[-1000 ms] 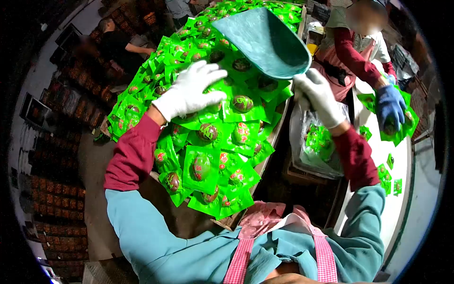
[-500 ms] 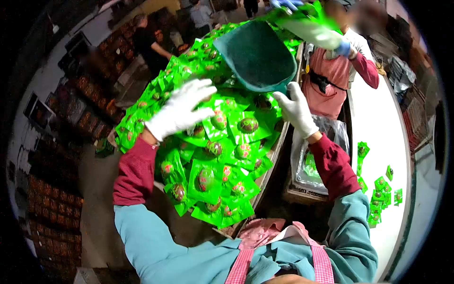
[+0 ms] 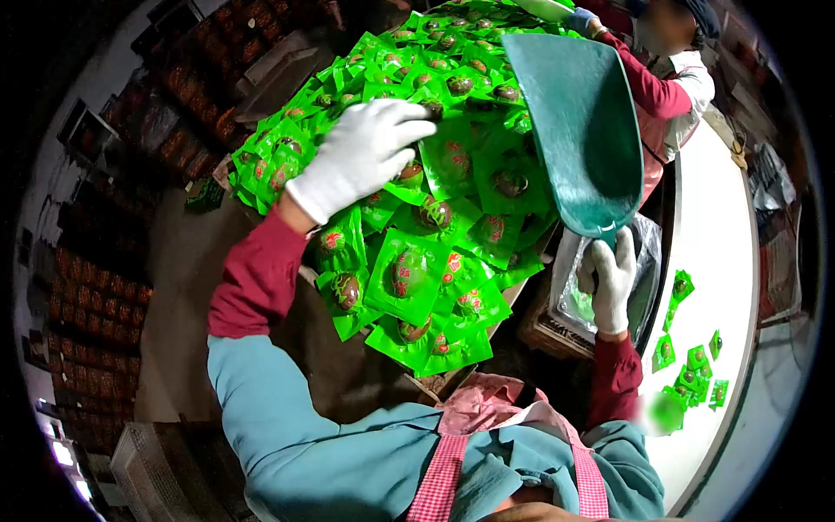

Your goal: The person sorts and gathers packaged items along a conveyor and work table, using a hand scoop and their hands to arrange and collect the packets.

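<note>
A big heap of shiny green packets [image 3: 407,271], each with a dark egg-like round item inside, fills the middle of the head view. My left hand [image 3: 361,152], in a white glove, lies over the heap's left side with its fingers apart and touching packets; its fingertips are beside a dark round item. My white-gloved right hand [image 3: 611,283] is closed round the short handle of a dark green scoop [image 3: 591,130]. The scoop's bowl points up and away from me at the heap's right edge, and no packets show in it.
A plastic-lined crate [image 3: 645,261] stands behind my right hand. Several loose packets [image 3: 693,376] lie on the long white table [image 3: 718,226] at right. Across the heap is a co-worker in a red sleeve [image 3: 648,85]. Stacked crates [image 3: 100,348] line the left side.
My right hand has brought the scoop right and nearer to me. My left hand has moved slightly right and up in view. The view has shifted, and the co-worker appears farther right.
</note>
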Action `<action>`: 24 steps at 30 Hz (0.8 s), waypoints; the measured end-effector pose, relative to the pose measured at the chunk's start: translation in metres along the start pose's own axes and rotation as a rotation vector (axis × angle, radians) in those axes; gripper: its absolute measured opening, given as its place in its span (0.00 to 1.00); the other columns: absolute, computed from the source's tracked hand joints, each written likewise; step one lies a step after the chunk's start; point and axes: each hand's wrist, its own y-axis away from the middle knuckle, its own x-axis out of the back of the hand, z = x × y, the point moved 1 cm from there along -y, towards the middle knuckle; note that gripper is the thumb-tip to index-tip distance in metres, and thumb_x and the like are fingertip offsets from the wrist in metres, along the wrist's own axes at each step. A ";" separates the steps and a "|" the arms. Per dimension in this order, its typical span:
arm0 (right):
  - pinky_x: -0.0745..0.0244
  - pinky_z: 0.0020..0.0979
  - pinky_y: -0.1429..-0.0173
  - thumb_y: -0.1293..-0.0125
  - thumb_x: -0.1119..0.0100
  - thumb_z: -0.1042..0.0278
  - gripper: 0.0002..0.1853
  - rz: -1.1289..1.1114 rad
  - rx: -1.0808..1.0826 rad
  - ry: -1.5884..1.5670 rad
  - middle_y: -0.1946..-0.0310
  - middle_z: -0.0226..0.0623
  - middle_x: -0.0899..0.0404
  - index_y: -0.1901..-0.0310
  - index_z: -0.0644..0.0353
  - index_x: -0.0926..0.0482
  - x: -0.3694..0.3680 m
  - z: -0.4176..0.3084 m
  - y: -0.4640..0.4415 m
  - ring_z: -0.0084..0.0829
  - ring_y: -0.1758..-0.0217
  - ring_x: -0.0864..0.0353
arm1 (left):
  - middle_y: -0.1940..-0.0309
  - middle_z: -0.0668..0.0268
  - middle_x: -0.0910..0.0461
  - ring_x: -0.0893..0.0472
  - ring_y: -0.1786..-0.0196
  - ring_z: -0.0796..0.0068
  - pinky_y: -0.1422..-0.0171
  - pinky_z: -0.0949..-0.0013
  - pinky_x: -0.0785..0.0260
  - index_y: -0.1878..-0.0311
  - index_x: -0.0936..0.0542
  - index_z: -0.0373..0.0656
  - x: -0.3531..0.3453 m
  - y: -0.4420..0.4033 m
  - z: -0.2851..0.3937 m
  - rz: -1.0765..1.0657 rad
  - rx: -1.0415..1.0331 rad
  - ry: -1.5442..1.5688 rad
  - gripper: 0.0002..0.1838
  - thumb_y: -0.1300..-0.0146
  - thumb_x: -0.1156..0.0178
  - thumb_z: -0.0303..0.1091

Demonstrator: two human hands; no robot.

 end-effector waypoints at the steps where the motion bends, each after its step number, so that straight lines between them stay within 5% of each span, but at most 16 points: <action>1: 0.46 0.19 0.83 0.33 0.50 0.76 0.09 0.019 0.010 0.028 0.81 0.24 0.33 0.52 0.61 0.31 0.003 0.002 0.007 0.15 0.87 0.40 | 0.48 0.64 0.25 0.26 0.43 0.59 0.39 0.59 0.33 0.48 0.21 0.49 -0.007 -0.003 0.000 -0.031 -0.014 -0.049 0.16 0.41 0.41 0.32; 5: 0.44 0.18 0.82 0.34 0.50 0.76 0.08 0.094 0.020 0.082 0.80 0.25 0.32 0.53 0.60 0.31 0.021 0.007 0.031 0.14 0.85 0.39 | 0.59 0.68 0.22 0.23 0.55 0.62 0.51 0.61 0.29 0.57 0.21 0.48 -0.026 -0.010 -0.006 0.121 -0.080 0.005 0.09 0.43 0.41 0.29; 9: 0.43 0.19 0.85 0.37 0.54 0.81 0.15 0.083 -0.005 0.089 0.82 0.26 0.32 0.49 0.62 0.33 0.048 -0.011 0.054 0.17 0.88 0.36 | 0.65 0.65 0.25 0.24 0.57 0.60 0.53 0.61 0.30 0.65 0.24 0.47 -0.028 -0.017 -0.005 0.147 -0.061 0.006 0.04 0.43 0.40 0.29; 13: 0.41 0.19 0.84 0.36 0.52 0.79 0.14 0.117 -0.046 0.033 0.79 0.28 0.31 0.49 0.61 0.34 0.082 -0.009 0.078 0.17 0.87 0.35 | 0.60 0.57 0.24 0.24 0.53 0.53 0.46 0.57 0.32 0.57 0.25 0.42 -0.028 -0.025 0.003 0.017 0.268 0.128 0.10 0.35 0.45 0.38; 16: 0.42 0.19 0.84 0.34 0.51 0.76 0.10 0.158 -0.121 0.044 0.80 0.27 0.32 0.52 0.59 0.34 0.094 -0.013 0.094 0.17 0.87 0.38 | 0.51 0.53 0.22 0.24 0.46 0.52 0.41 0.56 0.32 0.48 0.25 0.41 -0.019 -0.035 0.020 -0.119 0.331 -0.040 0.20 0.38 0.42 0.44; 18: 0.42 0.20 0.85 0.33 0.51 0.75 0.09 0.143 -0.142 0.048 0.81 0.27 0.33 0.52 0.58 0.34 0.100 -0.012 0.103 0.18 0.88 0.37 | 0.55 0.53 0.20 0.21 0.50 0.52 0.45 0.56 0.30 0.48 0.24 0.44 -0.022 -0.044 0.015 -0.097 0.365 0.038 0.22 0.44 0.37 0.42; 22: 0.42 0.22 0.82 0.33 0.52 0.69 0.05 0.179 -0.176 0.175 0.80 0.28 0.35 0.62 0.59 0.35 0.097 -0.031 0.119 0.19 0.87 0.39 | 0.60 0.60 0.18 0.19 0.56 0.67 0.49 0.65 0.28 0.54 0.20 0.43 -0.018 -0.048 0.009 -0.010 0.498 0.408 0.14 0.43 0.36 0.36; 24: 0.44 0.20 0.83 0.33 0.52 0.71 0.03 0.187 -0.141 0.147 0.80 0.28 0.35 0.61 0.59 0.34 0.105 -0.028 0.124 0.18 0.88 0.40 | 0.64 0.65 0.19 0.20 0.59 0.74 0.49 0.69 0.27 0.55 0.20 0.40 0.006 -0.046 0.003 0.206 0.484 0.407 0.12 0.40 0.38 0.33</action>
